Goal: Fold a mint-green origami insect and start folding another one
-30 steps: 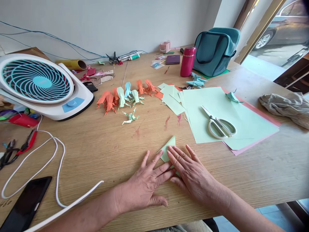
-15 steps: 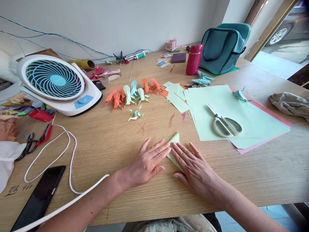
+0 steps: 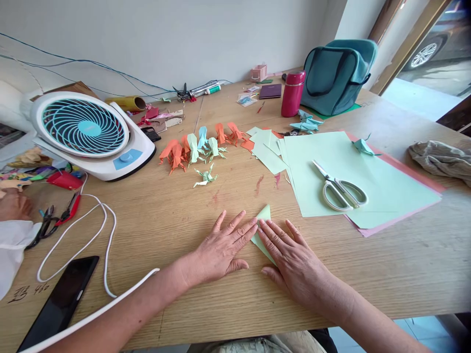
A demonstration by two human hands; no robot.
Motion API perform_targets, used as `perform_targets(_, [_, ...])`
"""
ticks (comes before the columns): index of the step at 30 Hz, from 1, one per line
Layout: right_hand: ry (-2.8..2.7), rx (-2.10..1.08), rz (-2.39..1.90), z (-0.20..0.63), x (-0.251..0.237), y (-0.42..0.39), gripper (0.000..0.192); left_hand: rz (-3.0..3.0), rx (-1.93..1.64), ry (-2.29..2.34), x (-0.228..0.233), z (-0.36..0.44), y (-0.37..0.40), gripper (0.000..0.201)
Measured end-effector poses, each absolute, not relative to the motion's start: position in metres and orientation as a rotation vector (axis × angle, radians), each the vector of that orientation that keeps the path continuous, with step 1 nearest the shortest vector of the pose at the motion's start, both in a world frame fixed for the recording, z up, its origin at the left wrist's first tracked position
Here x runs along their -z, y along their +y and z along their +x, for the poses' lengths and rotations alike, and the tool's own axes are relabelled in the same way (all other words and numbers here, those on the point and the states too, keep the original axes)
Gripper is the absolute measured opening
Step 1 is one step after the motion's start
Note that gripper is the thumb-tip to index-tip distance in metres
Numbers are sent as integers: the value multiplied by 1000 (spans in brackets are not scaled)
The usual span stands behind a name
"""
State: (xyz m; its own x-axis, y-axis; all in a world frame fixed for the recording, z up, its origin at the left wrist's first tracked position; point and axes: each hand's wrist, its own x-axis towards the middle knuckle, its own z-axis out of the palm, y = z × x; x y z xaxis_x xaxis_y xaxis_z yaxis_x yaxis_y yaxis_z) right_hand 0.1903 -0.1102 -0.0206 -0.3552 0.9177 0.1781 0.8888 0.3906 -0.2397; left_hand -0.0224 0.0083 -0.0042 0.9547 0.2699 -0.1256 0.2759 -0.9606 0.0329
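A folded piece of pale green paper (image 3: 264,214) lies flat on the wooden table, partly covered by my fingers. My left hand (image 3: 222,247) is open, palm down, with its fingertips on the paper's left edge. Fingers stretched out, my right hand (image 3: 294,260) rests flat over the paper's right side. The fingertips of both hands nearly meet on it. Beyond them stands a small pale green origami figure (image 3: 206,175), and behind that a group of orange origami figures (image 3: 176,154) mixed with green and blue ones.
White-handled scissors (image 3: 340,190) lie on large green sheets (image 3: 312,152) to the right. A fan (image 3: 88,130) stands at the left, near a phone (image 3: 61,299) and a white cable (image 3: 110,235). A red flask (image 3: 293,93) and a teal bag (image 3: 334,78) are at the back.
Both hands stay flat on the folded paper with hardly any movement. The whole view has shifted slightly.
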Motion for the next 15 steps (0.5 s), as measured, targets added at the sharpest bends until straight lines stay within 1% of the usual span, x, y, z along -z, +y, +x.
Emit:
perform_targets(2, [-2362,-149,-1583,190,21,-110,72,3060,201,439,5,-22,9,84])
perform_targets(7, [-2333,-154,-1573,190,24,-110,74,3036,241,534,4,-18,4,96])
perform_targets(11, [-2339,-154,-1574,190,25,-110,71,3043,216,580,3,-17,1,93])
perform_targets(15, [-2313,-141,-1566,189,27,-111,73,3038,154,514,5,-20,3,91])
